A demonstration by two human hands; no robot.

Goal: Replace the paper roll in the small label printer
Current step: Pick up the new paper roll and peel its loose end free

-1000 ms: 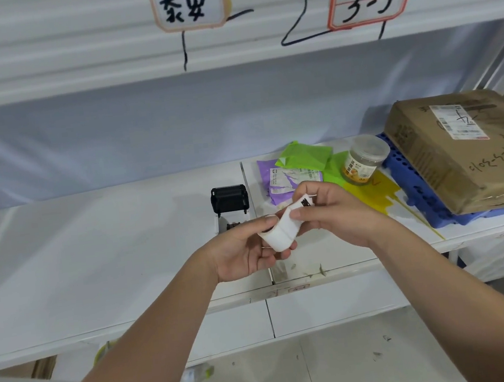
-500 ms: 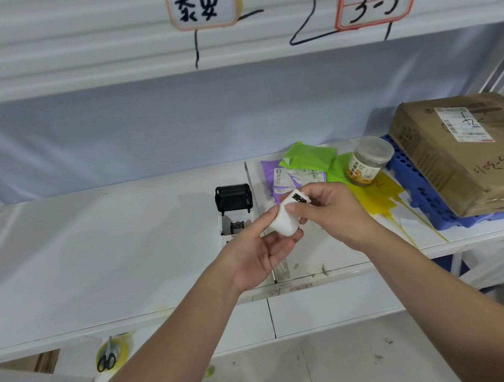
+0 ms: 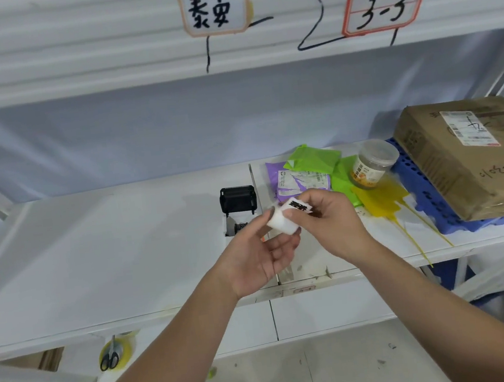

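Paper roll: we see a small white paper roll (image 3: pixel 281 222) held in the air between both hands, above the front part of the white shelf (image 3: pixel 94 256); a strip with bold black print runs from its top under the right thumb.
Left hand: our left hand (image 3: pixel 261 252) is palm up beneath the roll, its fingers (image 3: pixel 260 221) loosely spread, with one fingertip touching the roll's left end.
Right hand: our right hand (image 3: pixel 326 223) comes over from the right, its fingers (image 3: pixel 296 209) pinching the roll and the printed strip at the top.
Printer: the small label printer with a black flipped-up lid (image 3: pixel 239 206) sits on the shelf just behind the left hand, its lid raised and the white body partly hidden by the fingers.
Right of the printer: purple and green plastic mailer bags (image 3: pixel 308 172) lie beside it, then a clear jar with an orange label (image 3: pixel 371 164) tilted over a yellow bag (image 3: pixel 383 199).
Far right: a brown cardboard box with a shipping label (image 3: pixel 473 156) rests on a blue perforated plastic crate (image 3: pixel 428 202).
Lower level: black-handled scissors (image 3: pixel 111 356) lie on a yellow tape roll below the shelf edge.
Above: we read two handwritten bordered tags (image 3: pixel 386 6) on the upper shelf's front.
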